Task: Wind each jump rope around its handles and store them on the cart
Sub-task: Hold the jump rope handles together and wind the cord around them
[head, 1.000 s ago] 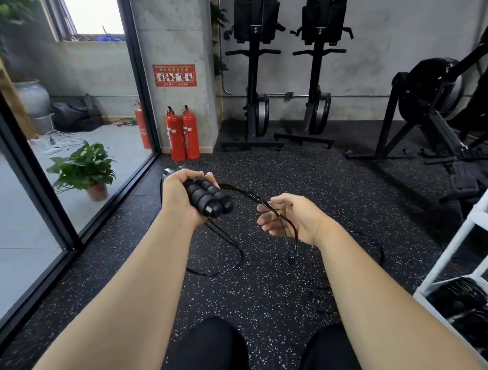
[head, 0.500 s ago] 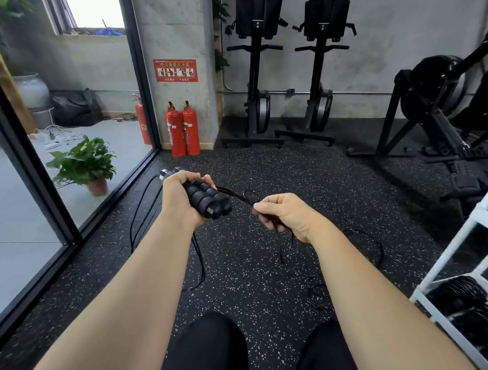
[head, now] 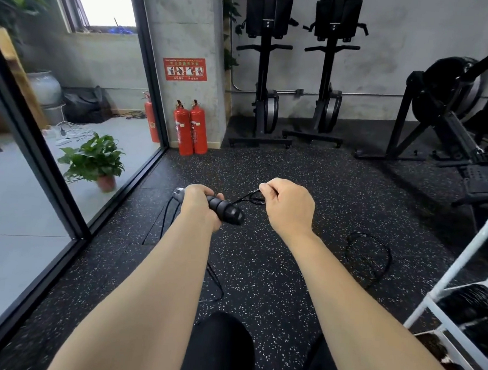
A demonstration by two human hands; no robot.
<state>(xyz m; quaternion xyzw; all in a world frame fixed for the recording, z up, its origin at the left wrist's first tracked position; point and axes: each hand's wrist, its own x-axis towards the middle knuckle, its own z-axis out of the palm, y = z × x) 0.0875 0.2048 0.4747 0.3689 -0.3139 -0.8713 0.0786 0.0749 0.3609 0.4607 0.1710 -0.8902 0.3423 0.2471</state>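
Black ribbed jump rope handles (head: 226,211) sit mid-frame, gripped together in the left hand (head: 197,205). At their 2 o'clock, the right hand (head: 290,206) pinches the cord (head: 250,197). At 4 o'clock stands the white cart (head: 449,271).

Right hand (head: 288,206) higher, rope (head: 250,196) tauter.

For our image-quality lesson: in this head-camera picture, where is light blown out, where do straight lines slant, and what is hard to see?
Head view: the window is blown out; the wide lens slants the door frame and cart posts at the edges; the rope fades into the dark floor.
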